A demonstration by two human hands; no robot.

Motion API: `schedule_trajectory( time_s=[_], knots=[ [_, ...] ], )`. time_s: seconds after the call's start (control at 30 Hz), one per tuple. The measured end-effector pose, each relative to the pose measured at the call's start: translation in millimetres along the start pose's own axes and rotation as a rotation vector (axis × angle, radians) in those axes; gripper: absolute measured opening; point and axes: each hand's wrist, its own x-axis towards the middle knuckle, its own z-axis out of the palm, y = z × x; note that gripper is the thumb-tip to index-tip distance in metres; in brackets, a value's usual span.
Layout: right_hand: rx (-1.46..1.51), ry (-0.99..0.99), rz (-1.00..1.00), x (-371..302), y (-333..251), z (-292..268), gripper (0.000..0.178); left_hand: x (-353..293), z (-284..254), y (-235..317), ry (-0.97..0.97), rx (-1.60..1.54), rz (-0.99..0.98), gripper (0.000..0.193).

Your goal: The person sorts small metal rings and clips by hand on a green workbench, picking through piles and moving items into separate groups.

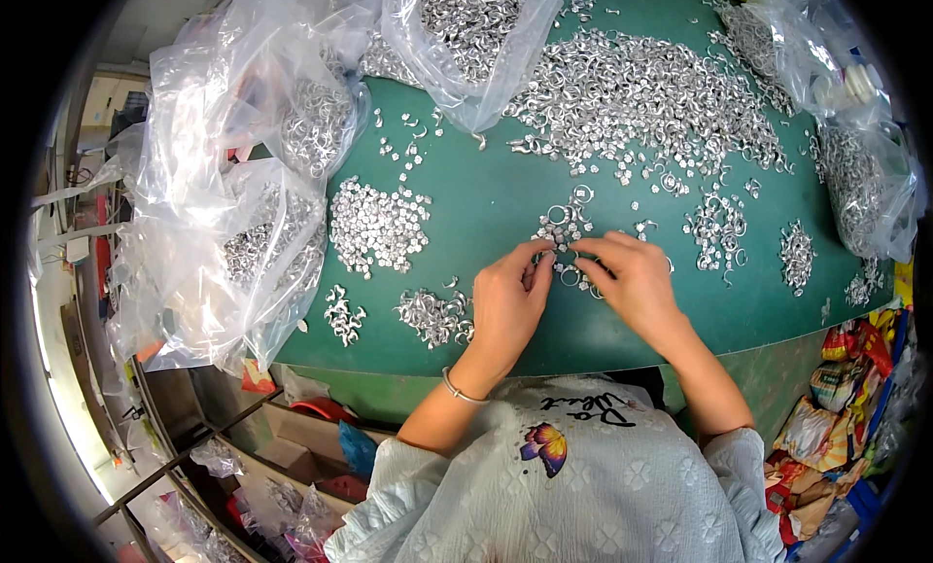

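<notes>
My left hand (507, 296) and my right hand (637, 283) meet tip to tip over the green table, both in a pinch. Between the fingertips is a small silver metal piece (562, 248); its exact shape is too small to tell. Just beyond the fingers lies a little group of silver rings and castings (575, 208), and a few more rings show beneath the hands. Left of my left hand sits a small heap of curved silver pieces (434, 316). Further left spreads a flat pile of flower-shaped silver pieces (377, 225).
A large pile of silver castings (651, 101) covers the far right. Clear plastic bags of metal pieces stand at the left (277, 232), far middle (476, 38) and right edge (860, 189). Smaller heaps (717, 230) lie to the right. The table's near edge (379, 369) runs before me.
</notes>
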Motion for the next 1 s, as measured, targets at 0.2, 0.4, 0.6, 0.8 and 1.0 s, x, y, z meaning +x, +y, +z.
schedule_trajectory(
  time_s=[0.2, 0.4, 0.6, 0.8, 1.0],
  knots=[
    [-0.062, 0.093, -0.041, 6, 2, 13, 0.013, 1, -5, 2, 0.035, 0.019, -0.009, 0.013],
    [1.21, -0.047, 0.445, 1, 15, -23, 0.006, 8, -7, -2, 0.04, 0.031, -0.006, 0.013],
    [0.901, -0.014, 0.626, 21, 23, -26, 0.011, 34, 5, 11, -0.014, 0.202, 0.078, 0.019],
    [-0.06, 0.078, 0.077, 27, 13, -5, 0.014, 36, 3, 3, -0.117, 0.344, 0.104, 0.019],
    [0.01, -0.159, 0.189, 21, 15, -26, 0.016, 31, -1, 3, -0.084, 0.297, 0.087, 0.017]
  ],
)
